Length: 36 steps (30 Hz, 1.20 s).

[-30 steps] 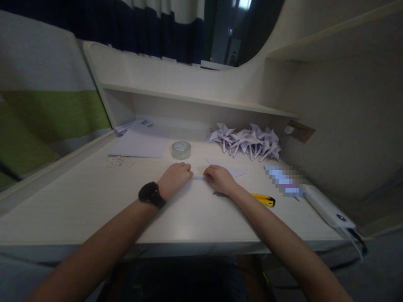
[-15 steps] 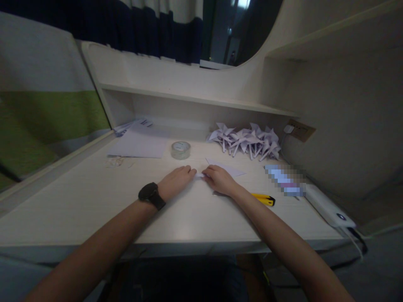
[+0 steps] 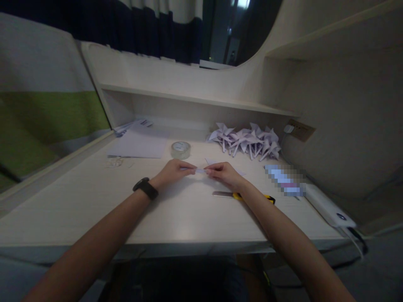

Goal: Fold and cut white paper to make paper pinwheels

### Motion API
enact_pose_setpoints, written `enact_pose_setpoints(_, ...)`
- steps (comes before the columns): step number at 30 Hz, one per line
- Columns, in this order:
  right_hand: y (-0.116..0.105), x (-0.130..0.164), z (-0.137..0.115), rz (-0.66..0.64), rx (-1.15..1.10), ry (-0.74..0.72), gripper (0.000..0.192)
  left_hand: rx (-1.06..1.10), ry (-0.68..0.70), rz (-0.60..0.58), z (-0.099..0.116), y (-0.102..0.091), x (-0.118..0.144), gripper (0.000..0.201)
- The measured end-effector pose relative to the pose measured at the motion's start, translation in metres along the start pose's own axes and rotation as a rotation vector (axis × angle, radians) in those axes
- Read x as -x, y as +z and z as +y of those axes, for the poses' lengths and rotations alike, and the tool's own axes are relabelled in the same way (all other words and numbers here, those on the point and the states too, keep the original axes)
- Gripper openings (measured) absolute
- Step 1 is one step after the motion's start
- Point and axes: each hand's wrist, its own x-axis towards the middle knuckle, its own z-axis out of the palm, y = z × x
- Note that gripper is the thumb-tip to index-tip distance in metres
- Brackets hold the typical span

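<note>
Paper strip (image 3: pixel 200 171) spans the gap between the two hands, lifted just above the desk (image 3: pixel 94 197). Left hand (image 3: pixel 172 171) pinches one end with thumb and fingertips together; right hand (image 3: pixel 224 173) pinches the other end the same way — the strip runs level from one grip to the other. A knife (image 3: pixel 226 194) lies on the desk just beside the right wrist. Tape roll (image 3: pixel 180 149) sits behind the left hand, near it, and paper pinwheels (image 3: pixel 248 140) are heaped further back.
</note>
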Motion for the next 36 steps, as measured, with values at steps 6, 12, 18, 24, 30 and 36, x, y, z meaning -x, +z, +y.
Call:
enact_pose_setpoints(6,0.005,-0.002,0.000,0.016,-0.143,0.009,0.042,0.164,-0.133,0.019,0.004,-0.001,-0.003,0.018)
enact_pose_setpoints(12,0.007,-0.003,0.000,0.080,-0.208,0.024,0.036,0.327,-0.190,0.026,0.001,0.002,-0.001,0.025)
enact_pose_setpoints(18,0.011,-0.004,0.000,0.107,-0.235,0.015,0.035,0.500,-0.224,-0.018,-0.007,0.005,0.000,0.026)
enact_pose_setpoints(24,0.015,-0.001,-0.002,0.050,-0.255,-0.006,0.040,0.585,-0.279,-0.040,0.001,0.004,0.003,0.021)
enact_pose_setpoints(30,0.015,-0.002,-0.002,0.095,-0.262,-0.036,0.035,0.726,-0.268,-0.028,-0.009,0.007,0.000,0.015)
enact_pose_setpoints(36,0.019,0.000,-0.005,0.003,-0.312,-0.030,0.040,0.788,-0.190,-0.077,-0.004,0.006,0.001,0.023)
